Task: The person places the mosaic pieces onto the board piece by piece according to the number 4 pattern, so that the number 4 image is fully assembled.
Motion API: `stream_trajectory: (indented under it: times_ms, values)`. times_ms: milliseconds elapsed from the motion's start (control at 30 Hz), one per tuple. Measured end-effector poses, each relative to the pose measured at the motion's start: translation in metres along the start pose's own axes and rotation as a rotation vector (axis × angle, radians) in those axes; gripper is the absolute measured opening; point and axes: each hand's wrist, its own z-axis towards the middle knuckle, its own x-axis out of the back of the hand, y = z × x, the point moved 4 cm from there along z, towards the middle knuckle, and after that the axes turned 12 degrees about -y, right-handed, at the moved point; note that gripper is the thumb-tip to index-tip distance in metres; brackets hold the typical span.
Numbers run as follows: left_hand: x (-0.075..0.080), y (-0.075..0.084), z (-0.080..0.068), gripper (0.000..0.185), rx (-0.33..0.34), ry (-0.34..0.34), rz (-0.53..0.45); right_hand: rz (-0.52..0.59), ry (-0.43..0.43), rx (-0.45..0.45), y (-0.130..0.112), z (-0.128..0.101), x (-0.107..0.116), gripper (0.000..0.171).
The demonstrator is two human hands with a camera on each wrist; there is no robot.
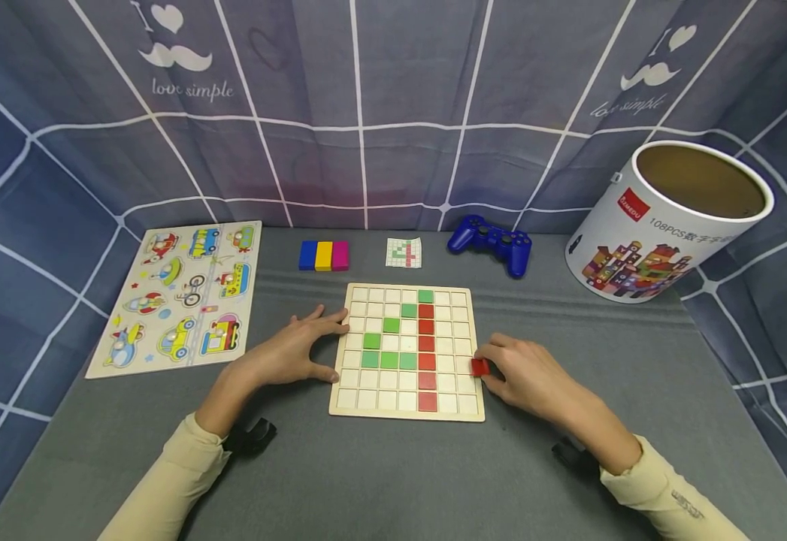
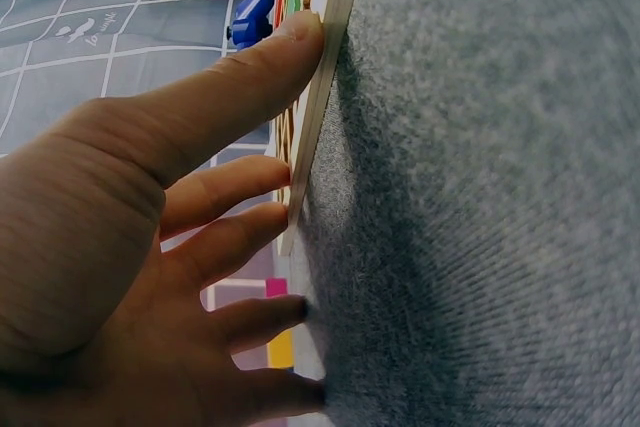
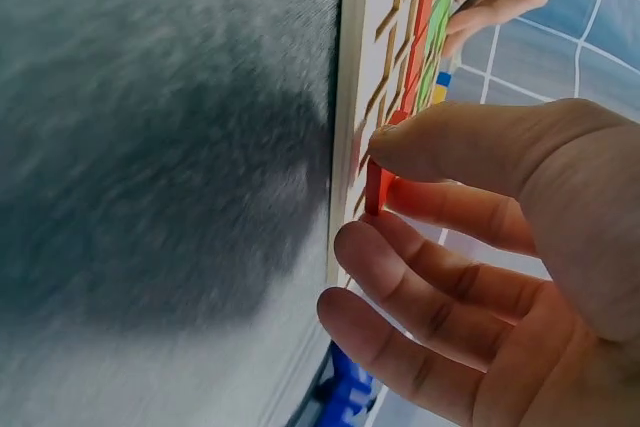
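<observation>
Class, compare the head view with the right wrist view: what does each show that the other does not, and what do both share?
Only the head view shows the vehicle puzzle, the pattern card, the white tub and the whole wooden grid board.

Only the right wrist view shows close up how the thumb and forefinger pinch the red tile at the board's edge.

Both show the right hand, its red tile, the left hand touching the board's far side, and the green and red tiles already on the board.

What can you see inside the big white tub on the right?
The white tub lies tilted, open mouth up. Only its bare brown inner wall shows; the bottom is hidden by the rim, so any contents cannot be seen.
</observation>
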Motion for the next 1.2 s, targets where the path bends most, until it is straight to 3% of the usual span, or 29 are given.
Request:
stream_trajectory:
  times_ms: [467,1200]
  values:
    - [-0.003,0.002,0.001,0.081,0.002,-0.005,-0.008,0.000,-0.024,0.085,-0.016,0.037,-0.006,0.017]
    - [-0.002,0.000,0.001,0.081,0.000,0.006,0.007,0.033,-0.021,0.094,-0.013,0.043,-0.007,0.017]
